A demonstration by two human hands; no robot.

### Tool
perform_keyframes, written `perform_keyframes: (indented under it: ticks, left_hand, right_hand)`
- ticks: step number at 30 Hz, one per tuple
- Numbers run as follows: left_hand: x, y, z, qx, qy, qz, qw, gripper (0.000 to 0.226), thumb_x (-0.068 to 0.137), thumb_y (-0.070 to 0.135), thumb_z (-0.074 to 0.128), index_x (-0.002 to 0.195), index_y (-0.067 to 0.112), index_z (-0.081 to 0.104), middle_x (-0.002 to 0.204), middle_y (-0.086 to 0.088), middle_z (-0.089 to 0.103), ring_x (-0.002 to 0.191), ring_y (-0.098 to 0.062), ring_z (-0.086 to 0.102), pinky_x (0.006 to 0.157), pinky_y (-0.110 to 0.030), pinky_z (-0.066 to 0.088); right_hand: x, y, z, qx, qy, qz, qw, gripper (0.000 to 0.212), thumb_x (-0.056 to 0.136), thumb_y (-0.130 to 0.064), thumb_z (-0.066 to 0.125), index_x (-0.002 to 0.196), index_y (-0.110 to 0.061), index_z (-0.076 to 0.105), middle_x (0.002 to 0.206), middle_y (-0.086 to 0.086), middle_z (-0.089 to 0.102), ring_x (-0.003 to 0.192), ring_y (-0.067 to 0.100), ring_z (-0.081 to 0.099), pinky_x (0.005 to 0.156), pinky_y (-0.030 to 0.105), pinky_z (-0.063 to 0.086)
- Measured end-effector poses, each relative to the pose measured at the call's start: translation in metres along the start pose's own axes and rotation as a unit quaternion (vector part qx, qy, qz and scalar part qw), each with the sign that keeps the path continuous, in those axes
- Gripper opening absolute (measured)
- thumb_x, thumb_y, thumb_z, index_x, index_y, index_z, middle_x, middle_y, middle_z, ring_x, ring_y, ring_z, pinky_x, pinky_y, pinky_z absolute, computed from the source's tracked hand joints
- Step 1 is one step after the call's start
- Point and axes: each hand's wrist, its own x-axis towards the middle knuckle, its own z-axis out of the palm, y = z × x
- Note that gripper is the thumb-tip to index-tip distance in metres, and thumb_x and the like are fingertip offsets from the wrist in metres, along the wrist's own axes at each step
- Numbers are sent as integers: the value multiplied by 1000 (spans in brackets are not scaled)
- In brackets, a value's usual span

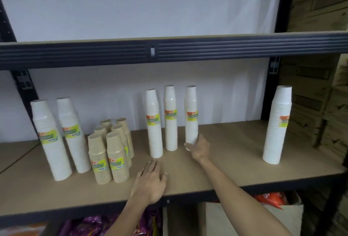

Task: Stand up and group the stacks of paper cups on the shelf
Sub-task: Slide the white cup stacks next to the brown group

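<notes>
A: One tall white paper-cup stack is in my right hand, fingers wrapped around its base — low down, I'd guess, so it slides without toppling.

B: And the left?

A: My left hand lies flat and spread on the brown fibreboard shelf, holding nothing. Two matching white stacks stand just beside; the lone white stack sits well apart, right. Short brown cup stacks cluster left — white backdrop behind.

White wall, dark metal shelving frame, wooden pallets
</notes>
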Motion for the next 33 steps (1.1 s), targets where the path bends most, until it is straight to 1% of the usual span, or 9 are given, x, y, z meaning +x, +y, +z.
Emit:
perform_keyframes:
  ticks: [6, 13, 20, 24, 26, 27, 29, 31, 33]
  left_hand:
    - [0, 0, 0, -3, -25, 0, 1000, 66, 102, 49, 18, 157, 16, 4, 165, 1, -1, 150, -12, -4, 121, -34, 2]
    - [0, 1, 2, 8, -30, 5, 999, 66, 102, 49, 15, 157, 13, 2, 165, -1, -3, 150, -13, -5, 122, -34, -1]
    - [-2, 3, -1, 2, -28, 4, 1000, 66, 103, 49, 15, 157, 13, 3, 165, -1, -2, 150, -13, -5, 122, -33, -1]
    - [-3, 3, -3, -11, -13, 5, 1000, 66, 102, 48, 19, 157, 12, 8, 165, -2, 4, 151, -13, -2, 122, -33, 1]
    - [-5, 3, -2, -17, -7, 3, 1000, 67, 102, 48, 20, 157, 12, 8, 165, -2, 4, 150, -13, -1, 122, -33, 1]
    - [-6, 3, -2, -19, -3, 0, 1000, 67, 102, 47, 21, 157, 12, 8, 165, -2, 5, 150, -13, -1, 122, -32, 0]
    - [-6, 4, -1, -24, 5, -5, 1000, 68, 101, 47, 22, 156, 11, 8, 165, -3, 5, 151, -14, 0, 122, -32, 0]
    - [-7, 6, -1, -24, 11, -12, 1000, 69, 101, 48, 21, 156, 9, 7, 165, -5, 5, 151, -16, 0, 122, -33, 1]
    - [-8, 6, -2, -21, 13, -13, 1000, 70, 101, 48, 21, 156, 8, 7, 164, -7, 6, 151, -17, 1, 122, -33, 2]
  right_hand:
    - [-3, 19, -34, -31, 29, -3, 999, 50, 79, -32, 78, 118, -10, 55, 113, 9, 65, 105, 29, 61, 79, 31, 49]
    - [2, 52, -100, -55, 77, 27, 995, 52, 79, -34, 79, 119, -11, 54, 115, 10, 66, 107, 30, 62, 88, 43, 54]
    - [1, 56, -104, -63, 67, 28, 995, 55, 81, -35, 77, 123, -11, 49, 121, 11, 62, 110, 30, 60, 90, 44, 54]
    - [-5, 50, -107, -41, 48, 57, 996, 70, 80, -37, 79, 131, -10, 41, 128, 15, 57, 116, 35, 58, 92, 47, 53]
    - [-19, 44, -109, -37, 85, 82, 992, 83, 78, -37, 80, 141, -7, 35, 135, 19, 51, 122, 38, 52, 95, 51, 49]
    - [-31, 40, -108, -39, 119, 81, 989, 82, 78, -36, 80, 141, -7, 36, 136, 19, 49, 123, 38, 50, 96, 51, 48]
    - [-62, 32, -96, -37, 167, 29, 985, 66, 78, -30, 80, 131, -11, 44, 127, 14, 50, 116, 34, 51, 93, 48, 49]
    - [-84, 19, -75, -14, 116, -41, 992, 51, 82, -24, 77, 123, -15, 49, 118, 6, 51, 109, 25, 53, 92, 39, 48]
    - [-83, 4, -47, 1, 32, -71, 997, 50, 83, -24, 77, 125, -16, 51, 115, 1, 55, 110, 21, 55, 92, 31, 45]
